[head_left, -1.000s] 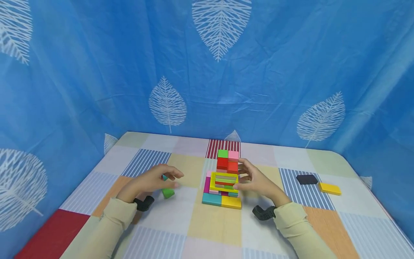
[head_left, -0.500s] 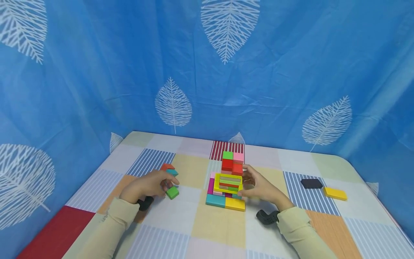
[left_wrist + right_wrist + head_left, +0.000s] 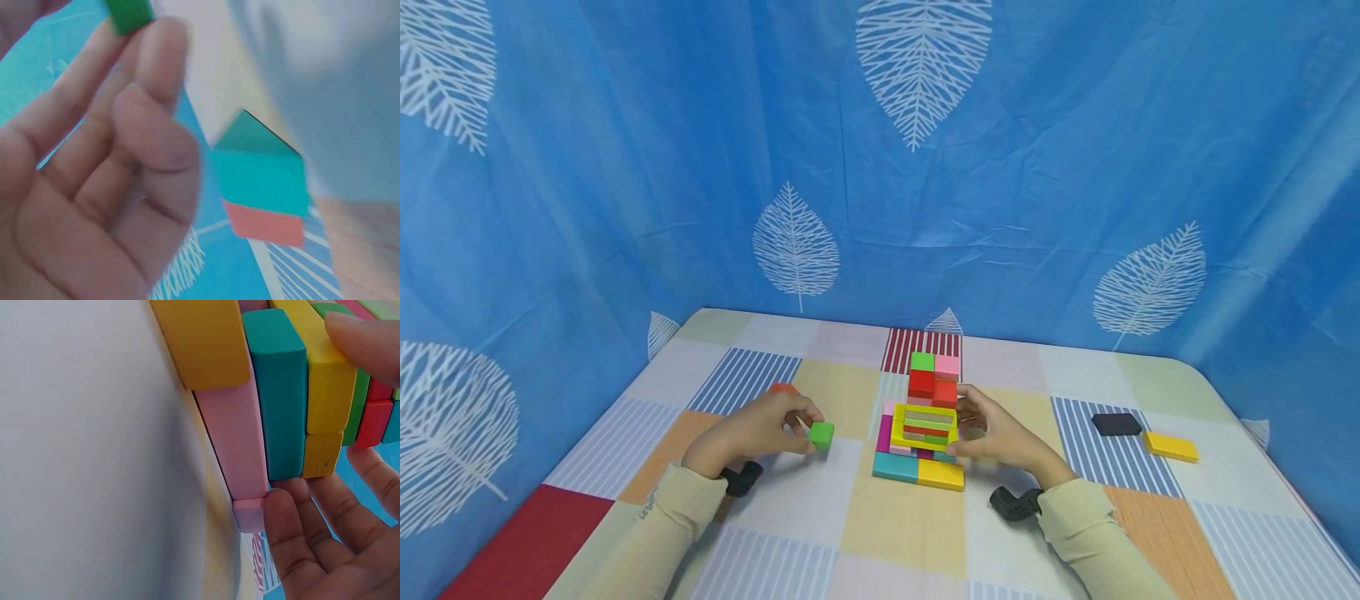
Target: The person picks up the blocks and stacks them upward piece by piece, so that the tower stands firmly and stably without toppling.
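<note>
At nine o'clock of the block tower (image 3: 925, 417), your left hand (image 3: 756, 429) is now lifting the green block (image 3: 821, 433) it pinches; your right hand (image 3: 1000, 432) is still steadying the tower with relaxed fingers.

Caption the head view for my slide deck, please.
Left hand pinches a green block; right hand steadies the block tower.

Blue leaf-print curtain (image 3: 625, 167), checkered table (image 3: 895, 525).

Block tower (image 3: 925, 417) stands mid-counter (image 3: 895, 525), right hand (image 3: 996, 429) against its right side. Open gap between tower and left hand (image 3: 760, 429) holding green cube (image 3: 821, 433). Black block (image 3: 1116, 424), yellow block (image 3: 1170, 447) far right, well apart. Near counter strip open.
</note>
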Available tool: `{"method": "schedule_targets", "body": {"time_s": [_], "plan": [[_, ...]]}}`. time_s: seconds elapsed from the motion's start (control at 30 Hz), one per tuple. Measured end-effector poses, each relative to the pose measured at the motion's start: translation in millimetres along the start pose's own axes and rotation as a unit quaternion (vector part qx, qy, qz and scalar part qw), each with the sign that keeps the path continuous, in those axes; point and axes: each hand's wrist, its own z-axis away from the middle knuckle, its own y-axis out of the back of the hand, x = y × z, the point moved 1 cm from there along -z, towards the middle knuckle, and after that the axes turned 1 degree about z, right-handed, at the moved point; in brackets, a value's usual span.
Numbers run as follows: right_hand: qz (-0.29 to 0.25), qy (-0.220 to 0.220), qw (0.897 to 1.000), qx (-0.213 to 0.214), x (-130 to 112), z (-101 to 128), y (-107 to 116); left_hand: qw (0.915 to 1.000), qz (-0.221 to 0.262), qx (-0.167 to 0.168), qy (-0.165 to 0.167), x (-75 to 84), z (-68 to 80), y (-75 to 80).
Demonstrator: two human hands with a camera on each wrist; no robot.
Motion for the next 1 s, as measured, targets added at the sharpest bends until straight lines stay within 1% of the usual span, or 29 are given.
{"method": "schedule_targets", "body": {"time_s": [0.1,0.2,0.3,0.37,0.47,0.57,0.77,0.87,1.0], "plan": [[0.002,0.001,1.0,-0.001,0.3,0.0,-0.7,0.9986,-0.005,0.048,-0.02,6.8,-6.4,-0.3],[0.004,0.005,1.0,-0.003,0.6,0.0,-1.1,0.9946,0.0,0.101,-0.023,16.5,-13.5,-1.8],[0.004,0.011,1.0,-0.004,1.5,0.0,-1.5,0.9874,0.02,0.155,-0.027,29.5,-22.4,-3.9],[0.003,0.015,1.0,-0.006,2.5,0.1,-1.6,0.9811,0.033,0.187,-0.039,39.1,-29.0,-5.0],[0.004,0.021,1.0,-0.007,3.6,0.4,-1.4,0.9729,0.057,0.216,-0.06,54.5,-39.8,-6.6],[0.006,0.025,1.0,-0.006,3.6,0.5,-1.0,0.9684,0.065,0.223,-0.09,70.0,-50.6,-8.5],[0.007,0.025,1.0,-0.006,0.1,1.0,-0.2,0.9655,0.044,0.204,-0.156,94.2,-72.0,-16.1],[0.006,0.024,1.0,-0.008,-1.0,1.3,-0.3,0.9655,0.023,0.193,-0.173,101.5,-79.8,-21.7],[0.005,0.023,1.0,-0.009,-0.7,1.2,-0.3,0.9666,-0.018,0.186,-0.175,110.1,-85.7,-28.9]]}}
